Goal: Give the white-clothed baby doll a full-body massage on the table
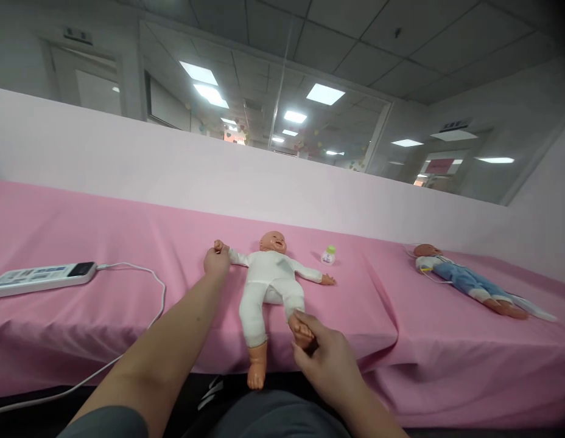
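A baby doll (pixel 268 274) in a white bodysuit lies on its back on a pink sheet (pixel 164 243), head toward the wall and feet at the bed's near edge. My left hand (pixel 217 261) is closed around the doll's hand on the left, with that arm stretched out sideways. Down at the edge, my right hand (pixel 326 353) grips the doll's foot on the right, fingers over its top. The other foot hangs free past the edge. A small clear bottle (pixel 329 255) with a green cap stands right of the doll's head.
A white power strip (pixel 45 278) lies on the left, its cable (pixel 161 292) running over the sheet and down the edge. On the right lies a second doll (pixel 465 280) in blue trousers with thin tubing. Behind the bed rises a white wall (pixel 173 164) topped by glass.
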Tool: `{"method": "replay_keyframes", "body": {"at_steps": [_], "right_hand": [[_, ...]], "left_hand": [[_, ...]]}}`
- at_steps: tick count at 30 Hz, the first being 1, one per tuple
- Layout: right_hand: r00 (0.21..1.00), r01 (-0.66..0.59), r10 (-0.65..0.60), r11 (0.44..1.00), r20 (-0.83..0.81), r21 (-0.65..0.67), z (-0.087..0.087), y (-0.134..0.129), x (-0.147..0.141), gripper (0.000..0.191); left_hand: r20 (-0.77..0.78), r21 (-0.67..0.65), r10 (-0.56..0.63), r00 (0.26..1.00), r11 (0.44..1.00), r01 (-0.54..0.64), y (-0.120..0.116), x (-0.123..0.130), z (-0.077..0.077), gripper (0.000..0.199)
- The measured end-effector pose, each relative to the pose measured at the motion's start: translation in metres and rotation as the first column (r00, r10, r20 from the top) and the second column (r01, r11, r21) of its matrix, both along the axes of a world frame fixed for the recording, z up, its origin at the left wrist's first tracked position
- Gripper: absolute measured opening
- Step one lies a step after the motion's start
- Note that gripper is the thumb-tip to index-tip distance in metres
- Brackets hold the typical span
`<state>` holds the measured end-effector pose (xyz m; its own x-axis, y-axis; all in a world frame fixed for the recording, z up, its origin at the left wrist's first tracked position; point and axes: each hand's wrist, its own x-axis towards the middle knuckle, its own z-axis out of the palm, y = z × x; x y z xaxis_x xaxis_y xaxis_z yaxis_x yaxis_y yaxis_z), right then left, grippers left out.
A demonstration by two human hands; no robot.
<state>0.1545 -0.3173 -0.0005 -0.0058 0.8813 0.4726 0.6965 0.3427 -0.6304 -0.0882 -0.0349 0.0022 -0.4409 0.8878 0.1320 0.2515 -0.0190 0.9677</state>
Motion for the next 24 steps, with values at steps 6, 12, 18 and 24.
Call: {"method": "replay_keyframes", "body": {"at_steps": [6,12,18,24], "right_hand": [[0.991,-0.129,0.131,0.99,0.024,-0.058,-0.029,-0.015,-0.009,0.053],[0.997,-0.078,0.078,0.997,-0.002,0.023,0.005,0.01,-0.006,0.054],[0.999,0.027,-0.022,0.993,-0.047,0.118,0.034,0.069,0.002,0.053],[0.97,-0.059,0.062,0.998,-0.234,0.02,0.032,0.114,0.004,0.054]], "left_hand": [[-0.002,0.003,0.04,0.999,0.999,-0.04,0.0,-0.005,0.001,0.028],[-0.326,0.316,-0.067,0.943,0.932,0.176,-0.02,0.029,0.022,0.029],[-0.742,0.285,-0.227,0.631,0.746,0.602,-0.035,0.058,0.021,0.024],[-0.791,0.203,-0.282,0.543,0.716,0.668,-0.032,0.054,0.012,0.02]]}}
